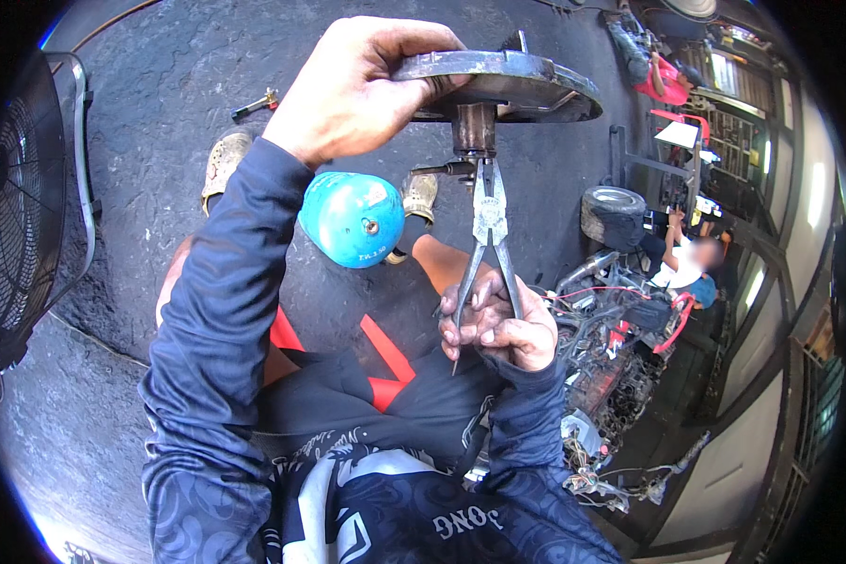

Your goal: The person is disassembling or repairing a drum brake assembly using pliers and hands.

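My left hand (357,99) is closed on the rim of a round, grimy grey metal plate (526,86), held level and raised in front of me. A short metal hub (474,130) sticks down from its underside, with a small dark rod (442,170) beside its lower end. Steel combination pliers (490,211) stand upright, their jaws against the hub's lower end; whether they grip anything there I cannot tell. Both handles are spread, and my right hand (506,324) has its grease-stained fingers curled around them.
Below my hands a blue gas cylinder (352,221) stands between my legs. A small tool (256,105) lies on the dark floor. A large fan (28,216) stands at left. On the right are a tyre (613,211), piled engine parts and wires (620,376), and other people.
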`<action>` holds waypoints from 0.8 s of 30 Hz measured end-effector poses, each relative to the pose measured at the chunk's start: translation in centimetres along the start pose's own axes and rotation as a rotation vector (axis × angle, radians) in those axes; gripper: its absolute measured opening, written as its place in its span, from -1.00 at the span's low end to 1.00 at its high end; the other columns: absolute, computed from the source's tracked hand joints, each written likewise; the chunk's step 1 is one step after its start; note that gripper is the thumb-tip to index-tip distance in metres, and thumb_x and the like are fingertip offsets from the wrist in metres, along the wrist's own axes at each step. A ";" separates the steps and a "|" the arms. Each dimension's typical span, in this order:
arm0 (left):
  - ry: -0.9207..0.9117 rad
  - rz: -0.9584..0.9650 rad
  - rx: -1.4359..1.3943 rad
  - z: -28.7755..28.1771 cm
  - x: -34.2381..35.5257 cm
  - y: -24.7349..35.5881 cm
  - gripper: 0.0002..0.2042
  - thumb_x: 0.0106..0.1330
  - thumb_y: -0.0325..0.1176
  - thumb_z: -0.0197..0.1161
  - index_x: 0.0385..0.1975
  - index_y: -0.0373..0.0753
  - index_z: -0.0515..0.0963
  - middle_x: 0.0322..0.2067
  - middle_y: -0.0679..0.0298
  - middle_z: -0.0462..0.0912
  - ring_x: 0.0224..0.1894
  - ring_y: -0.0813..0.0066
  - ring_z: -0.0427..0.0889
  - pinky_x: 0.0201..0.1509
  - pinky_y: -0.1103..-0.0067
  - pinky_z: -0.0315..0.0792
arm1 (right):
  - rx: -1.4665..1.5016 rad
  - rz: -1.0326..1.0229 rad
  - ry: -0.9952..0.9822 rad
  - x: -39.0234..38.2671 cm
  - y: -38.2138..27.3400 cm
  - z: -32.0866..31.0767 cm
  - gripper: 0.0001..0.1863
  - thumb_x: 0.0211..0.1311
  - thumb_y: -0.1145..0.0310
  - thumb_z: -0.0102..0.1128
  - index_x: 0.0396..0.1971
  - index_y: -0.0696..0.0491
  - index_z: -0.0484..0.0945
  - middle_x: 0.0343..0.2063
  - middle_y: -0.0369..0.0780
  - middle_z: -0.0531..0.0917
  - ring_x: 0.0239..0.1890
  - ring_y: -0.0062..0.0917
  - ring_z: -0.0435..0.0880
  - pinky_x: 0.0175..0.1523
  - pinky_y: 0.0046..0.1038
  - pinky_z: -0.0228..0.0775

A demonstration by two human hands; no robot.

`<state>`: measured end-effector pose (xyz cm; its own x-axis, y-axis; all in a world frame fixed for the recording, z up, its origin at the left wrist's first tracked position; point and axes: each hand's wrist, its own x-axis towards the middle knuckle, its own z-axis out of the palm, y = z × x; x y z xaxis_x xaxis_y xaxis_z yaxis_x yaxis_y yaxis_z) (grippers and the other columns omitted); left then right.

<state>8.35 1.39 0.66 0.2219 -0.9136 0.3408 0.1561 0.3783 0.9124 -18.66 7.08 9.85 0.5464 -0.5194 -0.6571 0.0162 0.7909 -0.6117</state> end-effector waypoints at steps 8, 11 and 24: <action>-0.009 0.015 -0.008 -0.1 0.2 0.2 -0.84 0.24 -0.39 0.24 -0.29 -0.36 0.55 -0.44 0.41 0.56 -0.33 0.71 0.47 -0.20 0.70 0.42 | 0.426 0.103 -0.214 0.1 0.2 -1.5 -0.50 -0.36 0.63 0.11 -0.21 0.21 0.35 -0.09 0.24 0.39 -0.28 0.09 0.57 -0.32 0.02 0.51; -0.020 0.015 -0.026 0.0 0.3 0.1 -0.84 0.24 -0.39 0.24 -0.29 -0.36 0.55 -0.44 0.40 0.56 -0.33 0.71 0.47 -0.20 0.70 0.42 | 0.574 0.117 -0.267 0.1 0.5 -2.0 -0.53 -0.37 0.64 0.11 -0.26 0.20 0.34 -0.20 0.18 0.43 -0.37 -0.03 0.57 -0.42 -0.09 0.48; -0.002 -0.003 -0.013 0.1 0.2 -0.2 -0.85 0.23 -0.41 0.24 -0.31 -0.36 0.55 -0.45 0.40 0.56 -0.34 0.70 0.47 -0.21 0.70 0.41 | 0.199 0.059 -0.067 0.2 0.1 -0.1 -0.50 -0.36 0.60 0.07 -0.20 0.20 0.36 -0.06 0.23 0.39 -0.19 0.06 0.56 -0.18 -0.05 0.50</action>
<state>8.27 1.10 0.61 0.2199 -0.9148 0.3387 0.1693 0.3777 0.9103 -18.63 7.02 9.67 0.6054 -0.4527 -0.6547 0.1437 0.8712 -0.4695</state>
